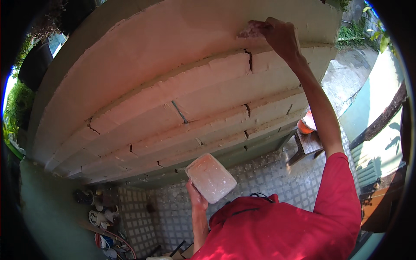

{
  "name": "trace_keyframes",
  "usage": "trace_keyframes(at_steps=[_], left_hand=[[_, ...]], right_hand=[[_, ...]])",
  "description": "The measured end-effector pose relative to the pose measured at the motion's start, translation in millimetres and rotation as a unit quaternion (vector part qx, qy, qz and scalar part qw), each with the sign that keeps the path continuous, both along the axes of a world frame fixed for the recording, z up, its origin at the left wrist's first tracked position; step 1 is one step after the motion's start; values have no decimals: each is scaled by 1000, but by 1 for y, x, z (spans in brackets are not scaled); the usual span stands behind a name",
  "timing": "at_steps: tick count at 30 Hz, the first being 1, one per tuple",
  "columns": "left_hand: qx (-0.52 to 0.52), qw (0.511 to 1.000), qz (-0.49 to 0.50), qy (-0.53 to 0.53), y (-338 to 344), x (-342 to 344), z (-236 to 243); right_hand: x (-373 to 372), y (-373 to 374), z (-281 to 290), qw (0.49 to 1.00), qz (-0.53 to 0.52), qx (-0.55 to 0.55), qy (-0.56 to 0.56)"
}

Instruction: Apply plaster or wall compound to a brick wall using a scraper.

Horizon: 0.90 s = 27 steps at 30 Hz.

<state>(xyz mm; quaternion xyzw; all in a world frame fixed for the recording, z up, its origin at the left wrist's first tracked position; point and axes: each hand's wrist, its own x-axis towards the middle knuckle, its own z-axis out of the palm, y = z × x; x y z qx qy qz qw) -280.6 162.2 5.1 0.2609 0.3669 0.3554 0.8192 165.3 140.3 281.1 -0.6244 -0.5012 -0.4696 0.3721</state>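
Observation:
My left hand (197, 197) grips the side of a rounded rectangular plastic tub (211, 178), pinkish and smeared with white, in front of my chest. My right arm reaches up to the pale, pink-lit wall (173, 47). There my right hand (279, 34) is closed on a small whitish smeared piece (252, 30) and holds it at the wall's upper band; its exact kind is unclear. Below it, stepped ledges (208, 69) run across the wall, with dark cracks (249, 60) and a bluish strip (180, 112).
A wooden stool (305, 145) bearing an orange bucket (307, 123) stands to the right. Several cans and tubs (102, 216) with a hose lie at the lower left. The tiled floor (173, 212) is spattered. Dark pots (37, 67) and plants are at the far left.

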Motion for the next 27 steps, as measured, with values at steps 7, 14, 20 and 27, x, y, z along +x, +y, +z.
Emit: trace_keyframes(at_steps=[7, 14, 20, 27], left_hand=[[-7, 1000, 3, 3, -2, -1, 2], [11, 1000, -17, 17, -2, 3, 4], [-10, 1000, 4, 17, -4, 0, 1], [-1, 1000, 7, 22, -3, 4, 1]], right_hand=[[-9, -11, 4, 996, -14, 36, 74], [2, 6, 18, 993, -77, 61, 61], [-5, -10, 10, 995, -39, -69, 59], [-8, -12, 14, 994, -8, 58, 88]])
